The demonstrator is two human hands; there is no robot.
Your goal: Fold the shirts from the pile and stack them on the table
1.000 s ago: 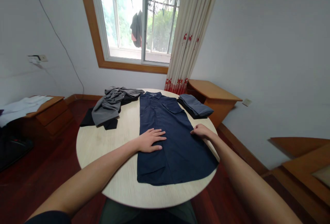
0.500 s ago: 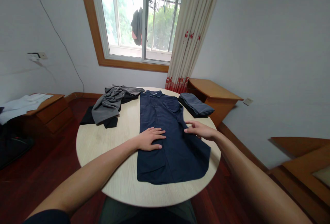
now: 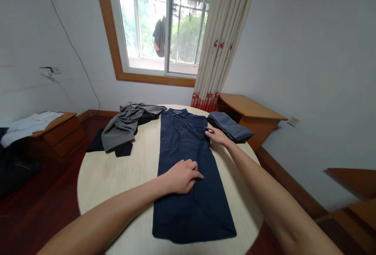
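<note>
A dark navy shirt [image 3: 182, 145] lies lengthwise on the round pale table [image 3: 117, 180], its collar toward the window and its right side folded in to a straight edge. My left hand [image 3: 183, 176] rests on the lower middle of the shirt, fingers bent, with the index finger pointing right; nothing shows in it. At the shirt's upper right edge is my right hand [image 3: 216, 135], its thumb and fingers apart and touching the cloth near the shoulder.
Crumpled grey and black clothes [image 3: 120, 129] lie at the table's back left. Folded blue-grey clothes [image 3: 230, 125] sit at the back right, close to my right hand. A wooden desk [image 3: 249, 110] stands behind them, and a curtain [image 3: 220, 47] hangs beside the window.
The shirt's lower right side has been folded inward. My right hand has moved up along the edge toward the shoulder. My left hand has shifted lower and right, its fingers now more bent.
</note>
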